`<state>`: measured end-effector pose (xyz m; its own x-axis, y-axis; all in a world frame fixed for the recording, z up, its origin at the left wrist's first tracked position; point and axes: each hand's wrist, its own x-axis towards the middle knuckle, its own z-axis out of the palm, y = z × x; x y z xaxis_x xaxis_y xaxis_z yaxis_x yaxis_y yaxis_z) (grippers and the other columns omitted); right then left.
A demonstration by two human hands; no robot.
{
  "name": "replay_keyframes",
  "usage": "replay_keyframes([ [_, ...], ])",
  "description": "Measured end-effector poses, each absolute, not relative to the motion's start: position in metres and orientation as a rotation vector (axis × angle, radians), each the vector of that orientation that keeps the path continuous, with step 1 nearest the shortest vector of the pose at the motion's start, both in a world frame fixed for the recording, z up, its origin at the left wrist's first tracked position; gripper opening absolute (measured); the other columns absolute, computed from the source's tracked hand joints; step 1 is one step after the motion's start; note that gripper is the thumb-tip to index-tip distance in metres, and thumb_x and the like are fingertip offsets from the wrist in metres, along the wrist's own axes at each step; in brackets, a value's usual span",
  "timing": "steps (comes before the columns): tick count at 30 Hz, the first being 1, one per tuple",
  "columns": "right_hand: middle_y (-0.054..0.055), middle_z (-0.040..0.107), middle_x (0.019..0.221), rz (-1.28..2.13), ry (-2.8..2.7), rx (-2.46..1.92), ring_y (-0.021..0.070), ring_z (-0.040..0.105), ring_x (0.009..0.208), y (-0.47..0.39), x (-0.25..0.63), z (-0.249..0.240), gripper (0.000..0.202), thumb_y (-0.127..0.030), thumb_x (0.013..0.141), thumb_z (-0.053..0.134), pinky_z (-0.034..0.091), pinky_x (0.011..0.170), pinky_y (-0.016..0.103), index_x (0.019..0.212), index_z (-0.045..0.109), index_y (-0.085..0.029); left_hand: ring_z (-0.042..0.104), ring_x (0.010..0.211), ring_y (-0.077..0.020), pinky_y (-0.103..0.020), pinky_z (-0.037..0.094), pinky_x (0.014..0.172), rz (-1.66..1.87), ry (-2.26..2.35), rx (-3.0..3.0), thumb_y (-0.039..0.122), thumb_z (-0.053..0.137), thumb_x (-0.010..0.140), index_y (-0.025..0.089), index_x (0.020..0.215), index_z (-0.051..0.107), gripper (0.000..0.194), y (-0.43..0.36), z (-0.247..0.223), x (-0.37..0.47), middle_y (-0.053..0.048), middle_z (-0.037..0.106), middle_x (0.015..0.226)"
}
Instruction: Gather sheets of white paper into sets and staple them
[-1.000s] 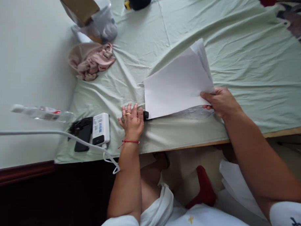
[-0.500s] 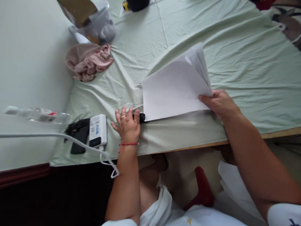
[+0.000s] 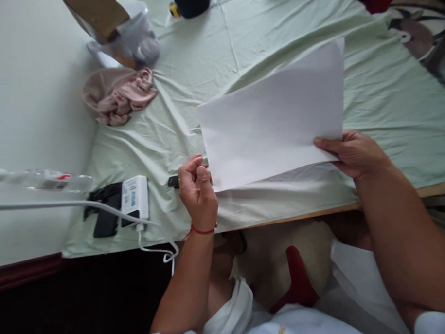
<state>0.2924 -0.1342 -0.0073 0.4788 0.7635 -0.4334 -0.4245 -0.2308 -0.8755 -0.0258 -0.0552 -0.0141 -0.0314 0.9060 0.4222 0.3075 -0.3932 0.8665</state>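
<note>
White sheets of paper [image 3: 272, 121] are held at their lower right corner by my right hand [image 3: 357, 152]. The thumb lies on top and the fingers are underneath. The sheets lie slanted over the cloth, the top one nearly flat. My left hand [image 3: 199, 192] is turned on its side at the paper's left edge, fingers half curled and thumb apart from them. I see nothing gripped in it. Behind that hand lies a slim black object [image 3: 173, 182], partly hidden, whose kind I cannot make out.
A pale green cloth [image 3: 381, 108] covers the table. On the left are a white box-shaped device [image 3: 135, 199] with a cable, a black phone [image 3: 108, 217] and a plastic bottle [image 3: 58, 179]. Farther back are pink fabric [image 3: 123, 97], a clear container [image 3: 145, 40] and a yellow-black tape measure [image 3: 173, 10].
My right hand has moved right with the paper, whose curled right side now lies spread out. My left hand has turned from palm-down on the black object to its side, with fingers curled.
</note>
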Motion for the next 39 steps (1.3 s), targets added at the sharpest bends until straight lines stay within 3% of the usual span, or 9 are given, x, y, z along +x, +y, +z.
replay_keyframes([
  [4, 0.008, 0.08, 0.089, 1.127, -0.325, -1.474, 0.0161, 0.071, 0.075, -0.148, 0.307, -0.011, 0.027, -0.022, 0.058, 0.098, 0.06, 0.069, 0.027, 0.077, 0.08, -0.017, 0.071, 0.103, -0.0191, -0.028, 0.056, 0.083, 1.295, 1.084, 1.245, 0.063, 0.07, 0.095, 0.021, 0.121, 0.069, 0.049, -0.057, -0.014, -0.013, -0.009, 0.075, 0.113],
  [7, 0.007, 0.08, 0.087, 1.106, -0.334, -1.512, 0.0159, 0.07, 0.074, -0.154, 0.315, -0.014, 0.027, -0.023, 0.057, 0.098, 0.059, 0.069, 0.027, 0.077, 0.08, -0.018, 0.074, 0.1, -0.0225, -0.032, 0.057, 0.086, 1.089, 0.997, 1.142, 0.053, 0.091, 0.075, 0.02, 0.112, 0.074, 0.052, -0.056, -0.016, -0.006, -0.008, 0.078, 0.103],
  [10, 0.003, 0.078, 0.083, 1.042, -0.404, -1.52, 0.0134, 0.068, 0.074, -0.156, 0.317, -0.018, 0.024, -0.025, 0.062, 0.095, 0.058, 0.074, 0.024, 0.08, 0.08, -0.019, 0.072, 0.081, -0.02, -0.03, 0.056, 0.075, 0.953, 1.071, 1.148, 0.047, 0.096, 0.066, 0.017, 0.09, 0.077, 0.043, -0.056, -0.019, 0.0, -0.004, 0.077, 0.081],
  [15, -0.001, 0.078, 0.086, 0.897, -0.504, -1.499, 0.0124, 0.067, 0.074, -0.152, 0.31, -0.022, 0.017, -0.031, 0.076, 0.085, 0.057, 0.074, 0.023, 0.09, 0.079, -0.022, 0.052, 0.055, -0.0091, -0.022, 0.041, 0.053, 0.961, 1.228, 1.093, 0.053, 0.097, 0.061, 0.017, 0.068, 0.068, 0.047, -0.052, -0.029, 0.007, 0.004, 0.063, 0.06],
  [21, -0.002, 0.076, 0.081, 0.865, -0.416, -1.468, 0.0123, 0.064, 0.066, -0.146, 0.31, -0.019, 0.012, -0.029, 0.075, 0.082, 0.054, 0.065, 0.022, 0.084, 0.076, -0.023, 0.056, 0.057, -0.0114, -0.022, 0.045, 0.051, 0.927, 1.094, 1.0, 0.059, 0.097, 0.06, 0.019, 0.075, 0.068, 0.052, -0.051, -0.022, 0.014, 0.003, 0.063, 0.064],
  [26, 0.0, 0.079, 0.086, 0.845, -0.368, -1.422, 0.0133, 0.067, 0.071, -0.148, 0.309, -0.013, 0.009, -0.021, 0.078, 0.081, 0.056, 0.075, 0.024, 0.085, 0.075, -0.023, 0.031, 0.042, -0.0042, -0.019, 0.019, 0.035, 0.85, 1.151, 1.102, 0.058, 0.099, 0.059, 0.019, 0.062, 0.057, 0.057, -0.052, -0.021, 0.011, 0.008, 0.045, 0.052],
  [28, 0.001, 0.08, 0.089, 0.871, -0.374, -1.413, 0.0144, 0.069, 0.075, -0.148, 0.307, -0.012, 0.008, -0.021, 0.08, 0.081, 0.056, 0.077, 0.025, 0.084, 0.075, -0.023, 0.027, 0.041, -0.004, -0.02, 0.018, 0.035, 0.87, 1.178, 1.097, 0.063, 0.095, 0.065, 0.02, 0.059, 0.051, 0.061, -0.051, -0.022, 0.01, 0.009, 0.038, 0.049],
  [34, 0.001, 0.08, 0.095, 0.818, -0.362, -1.408, 0.0174, 0.072, 0.088, -0.145, 0.306, -0.013, 0.016, -0.025, 0.077, 0.086, 0.058, 0.083, 0.028, 0.087, 0.073, -0.025, 0.043, 0.046, -0.0054, -0.018, 0.032, 0.038, 0.834, 1.115, 1.055, 0.059, 0.099, 0.057, 0.019, 0.067, 0.057, 0.059, -0.051, -0.016, 0.009, 0.006, 0.052, 0.058],
  [39, 0.001, 0.08, 0.096, 0.815, -0.361, -1.398, 0.017, 0.072, 0.09, -0.142, 0.302, -0.01, 0.014, -0.022, 0.079, 0.083, 0.057, 0.088, 0.028, 0.086, 0.071, -0.025, 0.038, 0.039, -0.0035, -0.017, 0.019, 0.034, 0.817, 1.195, 1.084, 0.062, 0.097, 0.059, 0.02, 0.06, 0.049, 0.064, -0.052, -0.011, 0.007, 0.008, 0.042, 0.05],
])
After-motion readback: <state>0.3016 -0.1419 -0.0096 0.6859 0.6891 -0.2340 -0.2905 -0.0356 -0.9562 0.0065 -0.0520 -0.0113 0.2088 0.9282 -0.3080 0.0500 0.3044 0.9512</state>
